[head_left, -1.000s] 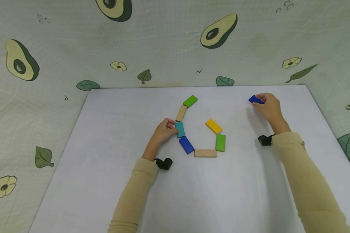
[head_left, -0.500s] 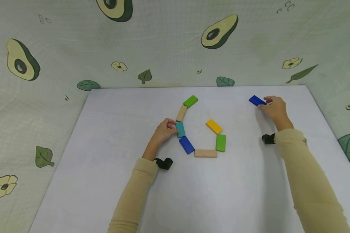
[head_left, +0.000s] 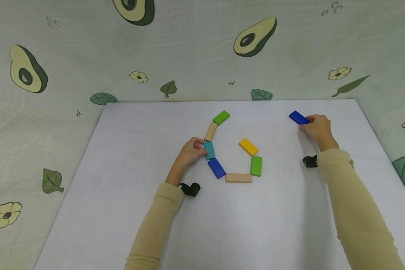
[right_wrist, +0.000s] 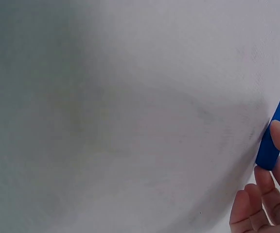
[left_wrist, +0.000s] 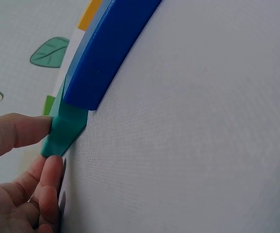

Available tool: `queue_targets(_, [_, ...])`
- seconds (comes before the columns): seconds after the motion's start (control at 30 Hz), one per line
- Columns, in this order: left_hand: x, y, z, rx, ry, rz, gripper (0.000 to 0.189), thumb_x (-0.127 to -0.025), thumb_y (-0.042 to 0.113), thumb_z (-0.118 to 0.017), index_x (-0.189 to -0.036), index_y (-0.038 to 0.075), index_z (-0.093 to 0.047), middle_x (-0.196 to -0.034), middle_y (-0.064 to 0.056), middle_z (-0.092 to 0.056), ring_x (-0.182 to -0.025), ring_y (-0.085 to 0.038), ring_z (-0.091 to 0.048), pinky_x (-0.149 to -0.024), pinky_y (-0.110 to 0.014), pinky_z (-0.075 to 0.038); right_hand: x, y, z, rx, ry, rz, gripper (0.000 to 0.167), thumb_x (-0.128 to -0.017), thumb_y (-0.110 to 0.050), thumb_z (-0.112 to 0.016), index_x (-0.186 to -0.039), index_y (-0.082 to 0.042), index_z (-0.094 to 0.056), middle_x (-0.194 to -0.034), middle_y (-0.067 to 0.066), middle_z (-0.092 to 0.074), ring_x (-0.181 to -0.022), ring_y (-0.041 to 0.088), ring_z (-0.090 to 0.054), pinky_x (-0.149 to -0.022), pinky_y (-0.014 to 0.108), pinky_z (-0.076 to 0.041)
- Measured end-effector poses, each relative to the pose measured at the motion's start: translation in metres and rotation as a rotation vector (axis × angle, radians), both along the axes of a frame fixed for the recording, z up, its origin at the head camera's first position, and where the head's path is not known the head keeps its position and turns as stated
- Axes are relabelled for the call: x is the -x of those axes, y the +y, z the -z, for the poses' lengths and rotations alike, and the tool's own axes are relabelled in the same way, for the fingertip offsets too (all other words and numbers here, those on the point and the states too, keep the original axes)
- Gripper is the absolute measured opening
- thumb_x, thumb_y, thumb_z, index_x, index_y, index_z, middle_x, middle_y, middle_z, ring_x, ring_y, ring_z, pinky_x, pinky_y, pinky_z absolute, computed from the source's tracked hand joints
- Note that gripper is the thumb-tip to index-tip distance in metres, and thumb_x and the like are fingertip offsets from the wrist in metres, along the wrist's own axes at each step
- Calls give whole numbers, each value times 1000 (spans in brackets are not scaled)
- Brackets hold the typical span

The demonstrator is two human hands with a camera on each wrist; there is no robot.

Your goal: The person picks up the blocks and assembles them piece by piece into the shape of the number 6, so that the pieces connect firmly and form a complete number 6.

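My left hand pinches a teal block at its ends, thumb on the near end and fingers at the far one. That block meets a dark blue block in the left wrist view. At the far right, my right hand holds another blue block by its near right end. Thumb and fingers grip this block at the right edge of the right wrist view. It lies at or close to the table surface; a gap beneath cannot be told.
An open curve of blocks runs from a green block through a wooden block, the held teal one, a blue block, a wooden block and a green block to a yellow block. The white table meets a printed cloth.
The right hand has shifted right and slightly nearer, its fingers now at the near end of the blue block, which has turned flatter. My left hand stays on the teal block.
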State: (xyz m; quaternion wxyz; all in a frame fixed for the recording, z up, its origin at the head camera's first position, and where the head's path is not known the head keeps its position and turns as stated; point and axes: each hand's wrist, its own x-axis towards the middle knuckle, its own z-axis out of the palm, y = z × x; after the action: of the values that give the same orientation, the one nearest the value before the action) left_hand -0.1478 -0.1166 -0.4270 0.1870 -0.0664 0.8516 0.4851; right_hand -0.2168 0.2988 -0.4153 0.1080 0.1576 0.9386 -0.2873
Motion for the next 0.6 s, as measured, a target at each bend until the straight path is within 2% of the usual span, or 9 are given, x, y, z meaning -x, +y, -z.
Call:
queue_targets(0.37, [0, 0, 3, -10, 3, -5, 38, -79, 17, -68, -113, 9, -54, -82, -1, -51, -73, -15, -45, -65, -24, -35, -2, 1, 3, -4, 28, -12, 51, -91, -16, -56, -130, 12, -42, -123, 34, -39, -112, 45, -37, -98, 57, -32])
queue_targets(0.6, [0, 1, 4, 1, 9, -6, 38, -79, 17, -68, -113, 10, -54, -83, -1, -51, -73, -14, -45, -64, -24, -35, -5, -4, 0, 38, 40, -45, 54, -90, -21, -56, -132, 11, -41, -125, 33, -38, -112, 45, -37, -97, 56, -32])
